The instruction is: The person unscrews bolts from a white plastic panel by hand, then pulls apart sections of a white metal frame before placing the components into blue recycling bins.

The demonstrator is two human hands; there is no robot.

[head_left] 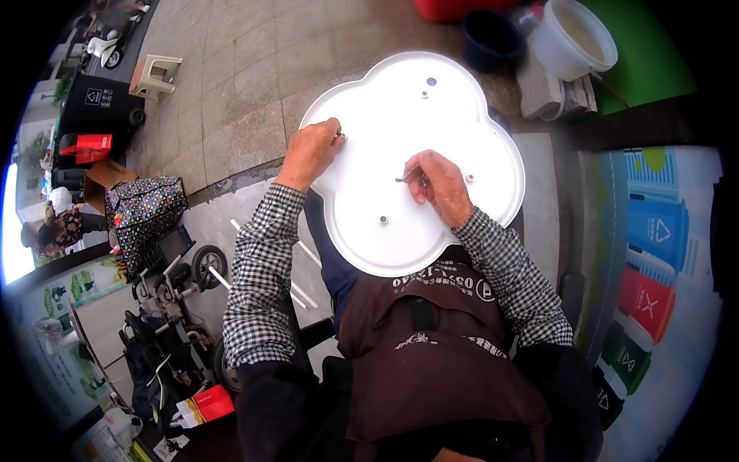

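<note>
A white panel (416, 138) with rounded lobes and a raised rim lies across my lap. Small round metal fittings stick up from it, one (383, 220) near its front and another (470, 178) beside my right hand. My left hand (309, 152) is closed at the panel's left side, with its fingertips next to a small fitting; what they pinch is too small to name. Over the panel's middle, my right hand (437, 185) is closed with thumb and finger pinched. A small thin metal piece (399, 180) pokes out from its fingertips.
White tubes (304, 296) lie on the floor to my left, near a folded wheeled cart (169, 285) and a patterned bag (146, 208). A plastic stool (156, 75) stands far left. At the far right are a dark bucket (490, 45) and a white bucket (556, 50).
</note>
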